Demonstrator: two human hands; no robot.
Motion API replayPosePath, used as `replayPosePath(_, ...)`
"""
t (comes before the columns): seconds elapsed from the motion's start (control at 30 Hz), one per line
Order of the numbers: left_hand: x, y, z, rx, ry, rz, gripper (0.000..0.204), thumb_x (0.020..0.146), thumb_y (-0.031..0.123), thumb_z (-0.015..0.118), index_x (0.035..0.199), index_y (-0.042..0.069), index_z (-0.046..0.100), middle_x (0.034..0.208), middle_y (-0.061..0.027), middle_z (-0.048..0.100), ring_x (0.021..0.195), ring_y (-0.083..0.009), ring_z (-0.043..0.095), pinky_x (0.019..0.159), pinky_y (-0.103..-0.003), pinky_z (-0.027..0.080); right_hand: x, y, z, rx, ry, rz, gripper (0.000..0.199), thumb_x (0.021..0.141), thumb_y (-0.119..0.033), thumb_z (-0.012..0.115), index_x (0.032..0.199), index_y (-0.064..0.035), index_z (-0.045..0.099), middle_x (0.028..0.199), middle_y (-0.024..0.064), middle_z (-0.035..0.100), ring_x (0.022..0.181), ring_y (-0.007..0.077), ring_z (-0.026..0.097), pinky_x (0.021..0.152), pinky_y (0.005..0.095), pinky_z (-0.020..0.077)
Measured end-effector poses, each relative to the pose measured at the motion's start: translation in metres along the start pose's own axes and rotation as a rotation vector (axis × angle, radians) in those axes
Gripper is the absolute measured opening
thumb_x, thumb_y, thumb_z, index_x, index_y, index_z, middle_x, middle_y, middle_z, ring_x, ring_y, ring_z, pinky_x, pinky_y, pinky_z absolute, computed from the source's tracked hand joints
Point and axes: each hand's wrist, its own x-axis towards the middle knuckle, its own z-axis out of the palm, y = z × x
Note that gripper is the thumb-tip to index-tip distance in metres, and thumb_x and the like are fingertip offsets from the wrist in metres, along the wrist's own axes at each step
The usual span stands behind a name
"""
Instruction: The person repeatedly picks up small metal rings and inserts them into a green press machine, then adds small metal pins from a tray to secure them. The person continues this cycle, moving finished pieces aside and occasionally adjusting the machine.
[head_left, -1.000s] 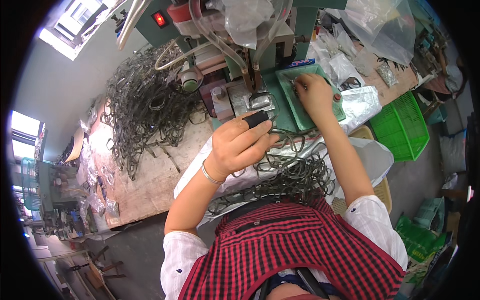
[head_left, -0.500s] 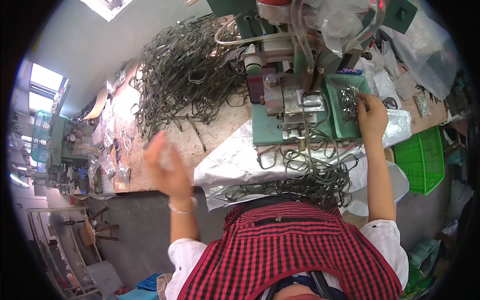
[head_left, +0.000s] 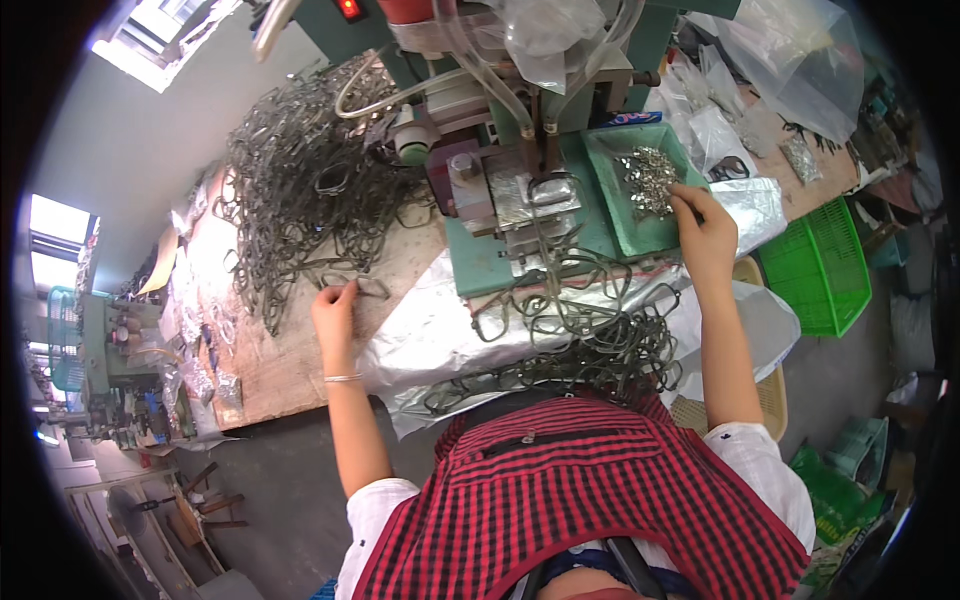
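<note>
My left hand (head_left: 335,312) reaches out to the left and pinches a dark wire loop (head_left: 362,287) at the near edge of a big tangled heap of wire loops (head_left: 300,200) on the wooden bench. My right hand (head_left: 703,225) is at the near right corner of a green tray (head_left: 607,205), fingertips among several small shiny metal pieces (head_left: 645,178); whether it holds one is hidden. Between the hands stands a green press machine (head_left: 510,150) with a metal jig. More wire loops (head_left: 575,335) lie on silver sheeting in front of me.
A green plastic basket (head_left: 825,265) stands at the right below the bench. Clear plastic bags (head_left: 790,60) with small parts lie at the back right. Clear hoses (head_left: 470,60) run over the machine. Another cluttered workbench (head_left: 115,360) is at far left.
My left hand swung from the machine's jig out to the left and now grips a loop at the heap's edge. My right hand stayed at the green tray. The view shifted.
</note>
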Motion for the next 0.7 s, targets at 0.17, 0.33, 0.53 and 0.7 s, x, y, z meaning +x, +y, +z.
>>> replayPosePath(0.17, -0.006, 0.027, -0.017, -0.09, 0.138, 0.21, 0.012, 0.089, 0.01, 0.073, 0.084, 0.001, 0.066, 0.076, 0.0002, 0.065, 0.069, -0.0129, 0.056, 0.065, -0.029, 0.045, 0.008, -0.01, -0.008, 0.235, -0.129, 0.191, 0.016, 0.09, -0.01, 0.074, 0.104, -0.004, 0.079, 0.092, 0.0056, 0.077, 0.083, 0.0128, 0.07, 0.078, 0.0271, 0.053)
replayPosePath(0.33, -0.032, 0.073, -0.026, 0.567, -0.051, 0.745, 0.019, 0.074, -0.003, 0.069, 0.091, 0.004, 0.069, 0.124, -0.0123, 0.064, 0.112, -0.0349, 0.061, 0.094, -0.041, 0.05, 0.029, -0.083, 0.004, 0.347, -0.301, 0.073, 0.015, 0.086, -0.011, 0.077, 0.099, -0.0026, 0.076, 0.089, 0.0024, 0.075, 0.083, 0.011, 0.068, 0.078, 0.0264, 0.0523)
replayPosePath(0.53, -0.057, 0.039, 0.004, 0.642, -0.049, 0.649, 0.026, 0.077, -0.002, 0.071, 0.103, 0.005, 0.069, 0.154, -0.0189, 0.048, 0.125, -0.043, 0.059, 0.101, -0.046, 0.048, 0.03, -0.131, 0.041, 0.538, -0.272, -0.124, 0.012, 0.086, -0.008, 0.077, 0.096, -0.0023, 0.074, 0.09, 0.0031, 0.075, 0.086, 0.0095, 0.068, 0.082, 0.0258, 0.0515)
replayPosePath(0.7, -0.072, 0.091, 0.018, 0.255, 0.172, 0.512, 0.007, 0.099, 0.008, 0.064, 0.103, 0.003, 0.061, 0.108, -0.014, 0.068, 0.095, -0.0247, 0.067, 0.085, -0.036, 0.054, 0.029, -0.127, 0.032, 0.34, -0.205, -0.206, 0.013, 0.086, -0.008, 0.076, 0.098, -0.0016, 0.077, 0.093, 0.0045, 0.077, 0.088, 0.0116, 0.069, 0.083, 0.0275, 0.0516)
